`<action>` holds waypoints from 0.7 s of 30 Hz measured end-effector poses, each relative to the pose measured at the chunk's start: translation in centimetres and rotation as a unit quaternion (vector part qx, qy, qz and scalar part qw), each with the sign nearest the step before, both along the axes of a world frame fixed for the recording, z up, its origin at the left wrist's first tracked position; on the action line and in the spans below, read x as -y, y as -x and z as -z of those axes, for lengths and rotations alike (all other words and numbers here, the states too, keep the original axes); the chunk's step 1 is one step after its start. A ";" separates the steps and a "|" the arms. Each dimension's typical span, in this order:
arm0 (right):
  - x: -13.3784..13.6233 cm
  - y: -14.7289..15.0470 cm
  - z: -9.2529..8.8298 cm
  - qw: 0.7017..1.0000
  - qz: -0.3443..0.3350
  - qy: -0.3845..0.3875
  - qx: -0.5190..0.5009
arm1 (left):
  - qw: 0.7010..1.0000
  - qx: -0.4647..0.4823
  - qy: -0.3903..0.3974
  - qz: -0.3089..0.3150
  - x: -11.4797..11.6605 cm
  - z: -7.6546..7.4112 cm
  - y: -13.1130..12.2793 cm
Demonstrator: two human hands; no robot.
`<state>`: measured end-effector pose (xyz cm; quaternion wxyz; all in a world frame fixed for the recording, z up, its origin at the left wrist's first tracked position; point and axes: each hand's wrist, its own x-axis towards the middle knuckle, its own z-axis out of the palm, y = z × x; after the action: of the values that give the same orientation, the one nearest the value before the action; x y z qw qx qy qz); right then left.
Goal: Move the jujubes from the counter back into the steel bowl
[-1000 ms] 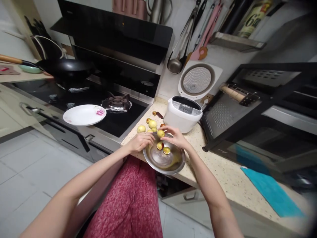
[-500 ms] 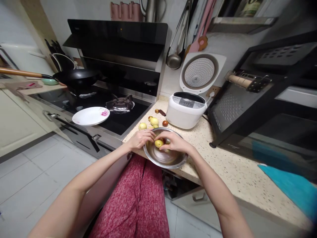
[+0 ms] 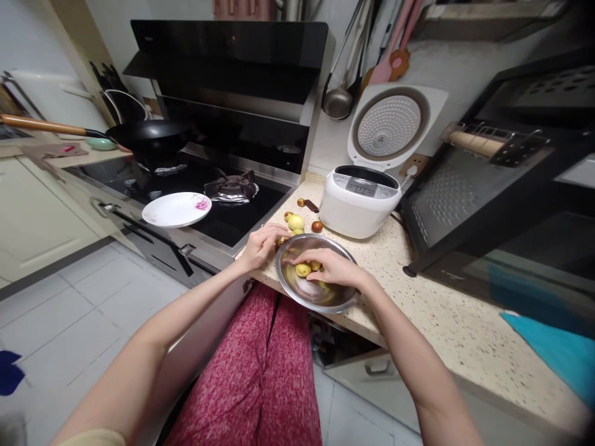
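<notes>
A steel bowl (image 3: 320, 301) sits at the front edge of the speckled counter (image 3: 418, 291) with a few small yellow and reddish fruits (image 3: 303, 270) in it. My right hand (image 3: 333, 269) reaches down inside the bowl, fingers bent around a yellow fruit at their tips. My left hand (image 3: 260, 244) rests on the counter just left of the bowl, fingers curled over a small fruit that is mostly hidden. More loose fruits (image 3: 295, 222) lie on the counter just beyond it.
A white rice cooker (image 3: 360, 201) with its lid up stands behind the bowl. Left are a gas hob (image 3: 232, 188), a white flowered plate (image 3: 176, 209) and a black wok (image 3: 149, 133). A black rack (image 3: 465, 192) stands right, a teal cloth (image 3: 558, 353) beyond.
My left hand moved from the bowl's rim out to the counter fruits. My right hand carried the yellow fruit lower into the bowl. The view shifted slightly.
</notes>
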<state>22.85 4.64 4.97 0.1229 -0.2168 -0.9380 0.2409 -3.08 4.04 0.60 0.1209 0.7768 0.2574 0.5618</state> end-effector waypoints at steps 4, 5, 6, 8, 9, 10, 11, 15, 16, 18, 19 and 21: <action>-0.1 -0.5 -0.5 1.000 0.013 -0.008 -0.028 | 0.998 -0.004 0.030 -0.046 -0.2 0.0 0.5; -0.2 -0.7 -0.8 0.999 0.017 -0.009 -0.039 | 0.998 -0.017 0.041 -0.053 -0.3 0.0 0.7; -0.4 -0.9 -1.1 0.998 0.025 -0.011 -0.051 | 0.996 -0.031 0.053 -0.061 -0.4 0.1 1.0; -0.8 -1.4 -1.6 0.995 0.055 -0.023 -0.083 | 0.993 -0.065 0.072 -0.070 -0.6 0.3 1.6; -1.0 -1.6 -1.7 0.992 0.073 -0.032 -0.099 | 0.991 -0.084 0.078 -0.070 -0.7 0.4 1.9; -1.2 -1.8 -1.8 0.988 0.092 -0.042 -0.116 | 0.989 -0.105 0.081 -0.066 -0.8 0.6 2.1; -1.5 -2.0 -1.7 0.985 0.108 -0.052 -0.128 | 0.987 -0.127 0.083 -0.058 -0.8 0.7 2.2; -2.3 -2.4 -0.9 0.980 0.121 -0.060 -0.147 | 0.977 -0.202 0.071 -0.017 -1.0 1.4 2.6; -2.4 -2.4 -0.7 0.981 0.118 -0.056 -0.144 | 0.976 -0.211 0.060 -0.010 -1.1 1.5 2.6; -2.7 -2.6 -0.4 0.983 0.114 -0.049 -0.139 | 0.975 -0.220 0.036 -0.001 -1.2 1.8 2.8; -2.9 -2.6 -0.3 0.983 0.115 -0.046 -0.136 | 0.974 -0.223 0.026 0.001 -1.3 1.9 2.8; -3.2 -2.7 -0.2 0.983 0.116 -0.039 -0.133 | 0.974 -0.224 0.013 0.000 -1.4 2.0 2.8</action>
<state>25.59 7.80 5.12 0.2822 -0.2857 -0.8902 0.2153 -5.91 5.42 -1.43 0.0702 0.8812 0.2855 0.3701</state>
